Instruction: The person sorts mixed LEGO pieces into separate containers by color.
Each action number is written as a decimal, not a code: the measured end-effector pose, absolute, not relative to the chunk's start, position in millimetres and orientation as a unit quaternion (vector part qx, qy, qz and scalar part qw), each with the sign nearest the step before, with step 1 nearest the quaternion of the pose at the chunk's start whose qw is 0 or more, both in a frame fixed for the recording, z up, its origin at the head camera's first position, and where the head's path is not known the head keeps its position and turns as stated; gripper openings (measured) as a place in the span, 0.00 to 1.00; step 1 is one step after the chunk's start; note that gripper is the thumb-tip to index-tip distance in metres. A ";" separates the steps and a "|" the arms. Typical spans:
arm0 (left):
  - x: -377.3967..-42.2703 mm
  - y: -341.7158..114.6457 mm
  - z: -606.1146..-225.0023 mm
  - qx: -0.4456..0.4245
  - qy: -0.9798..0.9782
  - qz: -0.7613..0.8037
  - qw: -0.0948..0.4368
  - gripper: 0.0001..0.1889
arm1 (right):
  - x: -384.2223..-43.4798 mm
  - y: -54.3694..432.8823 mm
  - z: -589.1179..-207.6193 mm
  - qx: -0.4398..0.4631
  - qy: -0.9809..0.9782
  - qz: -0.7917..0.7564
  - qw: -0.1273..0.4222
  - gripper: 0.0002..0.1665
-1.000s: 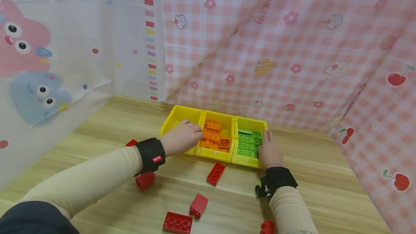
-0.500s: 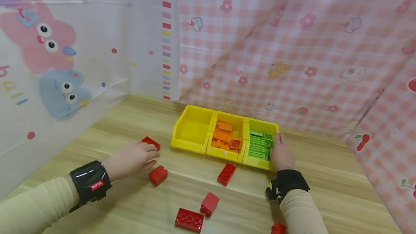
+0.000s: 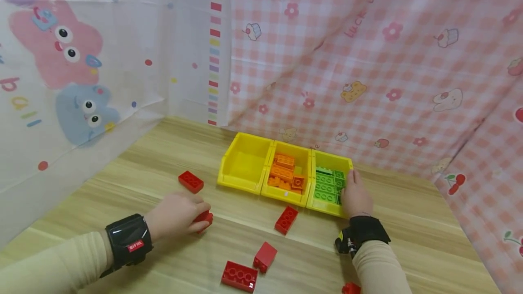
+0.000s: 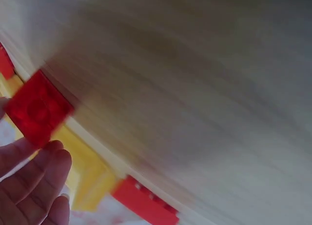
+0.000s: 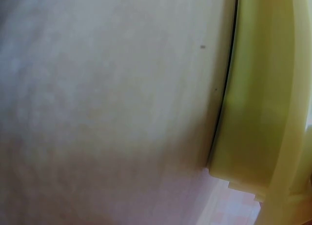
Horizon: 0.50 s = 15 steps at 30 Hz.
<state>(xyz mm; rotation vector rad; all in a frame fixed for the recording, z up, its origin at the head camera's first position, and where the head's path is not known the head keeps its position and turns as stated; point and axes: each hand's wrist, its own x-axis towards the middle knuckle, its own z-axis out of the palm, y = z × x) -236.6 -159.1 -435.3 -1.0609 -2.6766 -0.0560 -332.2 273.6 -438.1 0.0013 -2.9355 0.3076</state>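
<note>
My left hand [image 3: 177, 214] pinches a red toy brick [image 3: 204, 220] just over the wooden table. In the left wrist view this brick [image 4: 39, 108] sits between thumb and fingertips, its hollow end showing. Three joined yellow bins stand ahead: the left bin [image 3: 245, 162] has nothing in it, the middle bin [image 3: 300, 151] holds orange bricks, and the right bin [image 3: 331, 157] holds green ones. My right hand [image 3: 358, 196] grips the right bin by its outer side wall, thumb over the edge. The right wrist view shows that bin's wall [image 5: 256, 98], but not the fingers clearly.
One red brick [image 3: 190, 181] lies beyond the left hand, another red brick [image 3: 286, 219] before the bins. Several more are nearer, including a hollow-side-up red brick [image 3: 239, 276] and one red brick [image 3: 351, 288] by the right sleeve. Patterned cloth [image 3: 327, 67] hangs behind.
My left hand has come away from the left bin to the table and taken hold of a red brick. The right hand stays at the right bin. The head view has shifted left.
</note>
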 end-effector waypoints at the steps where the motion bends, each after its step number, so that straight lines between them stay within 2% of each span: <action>1: -237.5 -156.4 -434.8 -0.366 -0.922 -0.019 0.127 0.12 | -332.1 273.6 -438.1 0.002 -0.990 0.103 0.098 0.36; 6: -254.8 -140.3 -421.6 -0.384 -0.909 -0.016 0.159 0.12 | -333.2 273.5 -437.3 0.002 -0.990 0.103 0.098 0.36; 9: -273.5 -125.1 -403.8 -0.392 -0.901 -0.015 0.188 0.14 | -333.2 274.2 -438.0 0.003 -0.988 0.108 0.107 0.36; 15: -318.8 -100.5 -387.1 -0.405 -0.890 0.014 0.208 0.14 | -333.2 276.7 -441.2 0.011 -0.988 0.099 0.122 0.36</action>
